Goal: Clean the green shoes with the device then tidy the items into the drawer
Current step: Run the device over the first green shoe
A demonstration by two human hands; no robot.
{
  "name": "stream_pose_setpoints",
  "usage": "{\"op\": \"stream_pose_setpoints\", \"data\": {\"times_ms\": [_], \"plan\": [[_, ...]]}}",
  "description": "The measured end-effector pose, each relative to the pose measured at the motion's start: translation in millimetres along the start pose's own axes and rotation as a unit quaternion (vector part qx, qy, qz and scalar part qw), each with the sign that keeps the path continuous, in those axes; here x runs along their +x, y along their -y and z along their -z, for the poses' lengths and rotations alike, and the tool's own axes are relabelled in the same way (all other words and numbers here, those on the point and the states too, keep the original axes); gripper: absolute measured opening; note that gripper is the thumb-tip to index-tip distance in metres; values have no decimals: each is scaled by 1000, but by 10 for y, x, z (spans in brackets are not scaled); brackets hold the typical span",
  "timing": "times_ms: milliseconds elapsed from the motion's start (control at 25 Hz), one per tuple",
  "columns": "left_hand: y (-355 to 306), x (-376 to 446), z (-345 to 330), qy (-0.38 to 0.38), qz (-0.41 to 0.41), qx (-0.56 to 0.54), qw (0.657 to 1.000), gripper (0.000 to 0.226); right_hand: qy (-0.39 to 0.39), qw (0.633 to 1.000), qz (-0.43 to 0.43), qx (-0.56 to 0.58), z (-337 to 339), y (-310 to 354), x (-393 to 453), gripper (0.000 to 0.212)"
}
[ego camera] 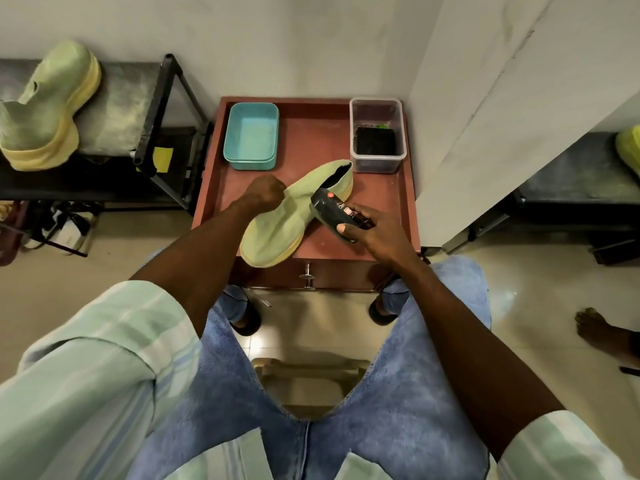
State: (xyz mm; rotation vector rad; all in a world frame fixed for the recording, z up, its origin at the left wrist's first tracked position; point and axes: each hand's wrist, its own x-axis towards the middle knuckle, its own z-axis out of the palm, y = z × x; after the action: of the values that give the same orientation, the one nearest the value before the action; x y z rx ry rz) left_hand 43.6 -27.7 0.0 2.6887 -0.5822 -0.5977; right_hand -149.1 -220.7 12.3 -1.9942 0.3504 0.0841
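A second green shoe (48, 105) sits on a dark rack (145, 98) at the far left, heel toward the camera, its toe pointing up toward the wall; the frame's left edge cuts its heel side.

In the middle stands a small red-brown table (388, 244) with a raised rim and a drawer knob (306, 271) on its front. At its back left is a teal tub (251, 135). The left hand (265, 194) is clenched on the near shoe's (277, 230) upper; what its fingers pinch is hidden. This shoe lies flat on the table, its long axis running diagonally, toe toward the table's front left edge and overhanging it slightly, opening toward the back right.

The right hand (372, 233) grips a dark device (332, 211), thumb on its side. The device's head, with a red button, touches the shoe near the opening; its long axis runs parallel to the shoe's right flank. Labels on it are too small to read.

At the back right, a clear tub (377, 133) holds something black, hard to make out.

A bare foot (599, 332) shows at the far right edge.
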Motion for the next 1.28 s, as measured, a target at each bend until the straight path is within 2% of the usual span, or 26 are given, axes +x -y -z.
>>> {"op": "stream_pose_setpoints", "data": {"times_ms": [120,240,280,360,480,640,680,800,880,960,1040,1160,1200,1280], "plan": [[-11,80,40,-19,-13,-45,999,33,-6,996,17,-87,-169,5,56,52],[113,-95,87,-86,71,-165,980,47,-16,988,67,-135,-380,56,128,51],[225,-190,89,-112,108,-191,969,42,-20,983,85,-162,-452,72,154,54],[481,-423,39,-139,185,-236,944,16,-36,965,104,-239,-586,65,205,63],[733,-800,-75,-112,261,-329,900,24,-65,939,119,-316,-866,137,170,66],[722,-978,-194,-91,284,-472,830,25,-36,888,241,-391,-1169,215,35,62],[725,-968,-193,-92,284,-486,821,23,-49,885,231,-402,-1132,210,66,62],[748,-949,-151,-53,296,-520,800,17,-133,891,125,-415,-987,191,160,65],[714,-962,-131,-31,300,-536,788,14,-99,901,139,-399,-1128,210,104,67],[670,-963,-130,-51,305,-535,786,12,-17,897,214,-385,-1353,226,-46,67],[644,-969,-125,-71,304,-531,788,14,-8,891,241,-385,-1254,213,-20,66],[630,-970,-129,-44,302,-530,791,17,-94,925,71,-361,-860,177,151,68],[621,-976,-125,-39,304,-533,789,16,-96,930,50,-352,-863,178,148,69],[604,-974,-112,-42,308,-541,781,12,-40,927,92,-362,-1130,223,47,71]]}}
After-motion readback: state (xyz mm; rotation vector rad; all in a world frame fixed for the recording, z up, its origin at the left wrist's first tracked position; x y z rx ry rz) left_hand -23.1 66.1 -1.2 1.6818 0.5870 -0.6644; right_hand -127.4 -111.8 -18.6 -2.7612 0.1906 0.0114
